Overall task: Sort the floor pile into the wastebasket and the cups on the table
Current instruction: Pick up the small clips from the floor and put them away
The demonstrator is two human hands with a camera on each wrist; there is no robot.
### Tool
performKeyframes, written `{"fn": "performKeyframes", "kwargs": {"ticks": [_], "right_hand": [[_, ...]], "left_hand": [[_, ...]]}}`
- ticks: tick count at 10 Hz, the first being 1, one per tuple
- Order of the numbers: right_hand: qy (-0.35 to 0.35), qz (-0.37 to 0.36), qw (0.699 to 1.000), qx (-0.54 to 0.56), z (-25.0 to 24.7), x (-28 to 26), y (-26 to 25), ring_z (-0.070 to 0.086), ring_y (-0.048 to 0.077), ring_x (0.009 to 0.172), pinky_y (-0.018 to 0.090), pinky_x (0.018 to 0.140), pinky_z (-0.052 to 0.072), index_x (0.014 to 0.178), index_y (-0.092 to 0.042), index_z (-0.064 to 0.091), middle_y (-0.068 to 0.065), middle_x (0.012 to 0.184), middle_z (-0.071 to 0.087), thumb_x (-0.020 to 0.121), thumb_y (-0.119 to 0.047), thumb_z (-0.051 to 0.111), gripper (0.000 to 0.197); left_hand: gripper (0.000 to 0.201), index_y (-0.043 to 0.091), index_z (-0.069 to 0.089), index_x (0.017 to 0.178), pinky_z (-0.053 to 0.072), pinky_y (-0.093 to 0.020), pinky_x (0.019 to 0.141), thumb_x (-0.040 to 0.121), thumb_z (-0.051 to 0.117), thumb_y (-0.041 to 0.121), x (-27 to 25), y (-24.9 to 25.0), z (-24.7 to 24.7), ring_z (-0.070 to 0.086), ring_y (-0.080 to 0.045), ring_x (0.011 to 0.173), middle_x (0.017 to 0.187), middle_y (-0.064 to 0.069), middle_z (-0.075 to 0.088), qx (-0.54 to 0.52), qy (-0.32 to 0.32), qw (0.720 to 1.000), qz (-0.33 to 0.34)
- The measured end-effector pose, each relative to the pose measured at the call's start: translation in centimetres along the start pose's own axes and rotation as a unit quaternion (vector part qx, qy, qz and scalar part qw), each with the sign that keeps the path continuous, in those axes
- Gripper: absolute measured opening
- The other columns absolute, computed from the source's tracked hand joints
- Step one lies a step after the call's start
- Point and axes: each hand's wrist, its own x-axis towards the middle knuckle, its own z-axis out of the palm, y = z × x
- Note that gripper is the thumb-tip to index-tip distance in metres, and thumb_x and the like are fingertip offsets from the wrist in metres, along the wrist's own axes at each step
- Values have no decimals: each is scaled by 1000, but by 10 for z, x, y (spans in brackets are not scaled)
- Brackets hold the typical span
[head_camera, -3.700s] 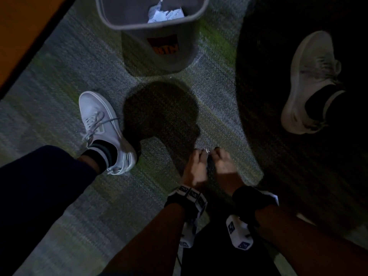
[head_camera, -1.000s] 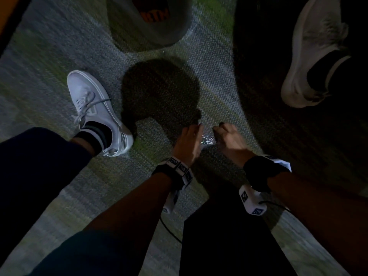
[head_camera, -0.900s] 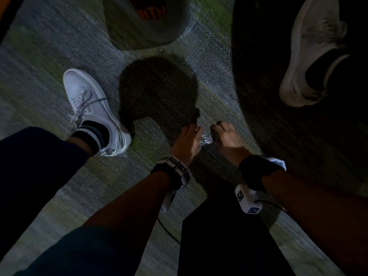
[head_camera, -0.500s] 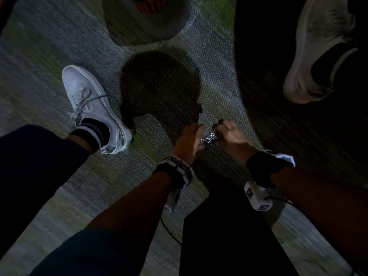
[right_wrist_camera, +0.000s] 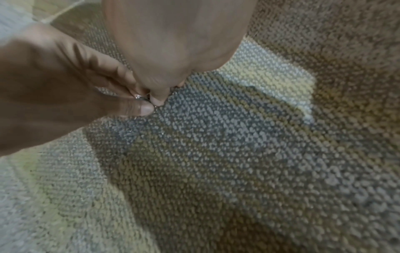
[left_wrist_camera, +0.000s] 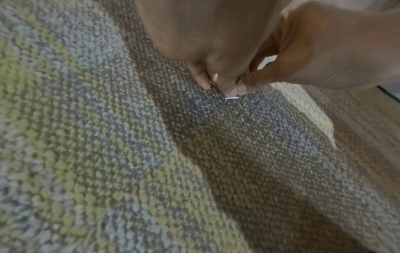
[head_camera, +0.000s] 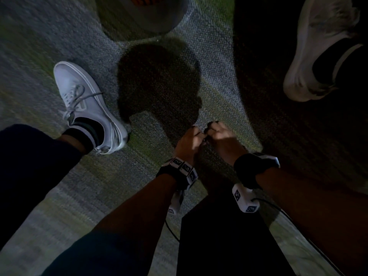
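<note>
Both my hands are down on the grey-green carpet [head_camera: 219, 92], fingertips meeting. A small pile of shiny metal pieces [right_wrist_camera: 140, 97] lies between them, mostly hidden by fingers. My left hand [head_camera: 191, 140] pinches some of it between thumb [right_wrist_camera: 147, 109] and fingers. My right hand [head_camera: 221, 136] has its fingertips [right_wrist_camera: 158, 101] bunched on the same spot. One silver bit [left_wrist_camera: 231, 97] pokes out under the left fingertips on the carpet. The grey wastebasket [head_camera: 143, 14] stands just beyond the hands, only its lower part in view. No cups or table top are in view.
My white sneaker [head_camera: 87, 104] is planted left of the hands. Another white shoe [head_camera: 318, 56] stands at the upper right in deep shadow. A dark leg [head_camera: 219, 236] fills the bottom centre between my forearms.
The two hands have closed together over the shiny pieces, which showed as a bright patch between them half a second ago and are now almost covered.
</note>
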Motion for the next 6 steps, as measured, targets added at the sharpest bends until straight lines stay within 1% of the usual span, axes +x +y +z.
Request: {"fn": "performKeyframes", "kwargs": {"ticks": [1,2,3,4,5,6], "right_hand": [[-33,10,999,32,-8,5,-4,53,37,99,43,72,49,90,-3,67,15,101,60,87,-13,60,12],[-57,11,996,67,-25,9,-6,56,35,91,44,74,48,84,-7,64,15,94,61,82,-4,59,6],[-46,29,989,138,-44,15,-7,61,33,72,42,65,50,76,-12,61,9,77,66,74,0,53,15],[-32,56,981,183,-68,21,-11,64,23,69,39,67,53,70,-15,63,2,72,69,73,3,49,23],[-28,55,983,175,-96,19,-15,68,22,72,37,72,55,73,-9,66,4,74,72,70,9,46,27],[-8,68,983,169,-125,16,-23,70,21,73,39,74,57,76,-7,67,5,74,72,70,14,46,30]], "left_hand": [[46,1,65,106,49,-47,90,91,44,38,5,14,-10,61,-36,102,106,-17,65,-23,-37,999,-7],[56,-4,68,100,49,-49,87,82,40,40,17,8,-12,61,-36,96,101,-23,63,15,-56,998,13],[24,-3,69,91,55,-44,78,85,62,19,14,25,-34,67,-29,85,85,-18,67,-57,-19,996,-70],[8,5,74,85,53,-37,71,81,67,7,13,37,-53,69,-35,79,82,-20,71,-47,4,996,-69],[17,9,76,87,56,-36,70,80,61,12,5,56,-83,70,-29,75,82,-15,73,-36,32,998,-36],[18,6,76,94,49,-30,77,87,64,17,-5,73,-108,68,-28,89,92,-15,73,60,31,997,-30]]}}
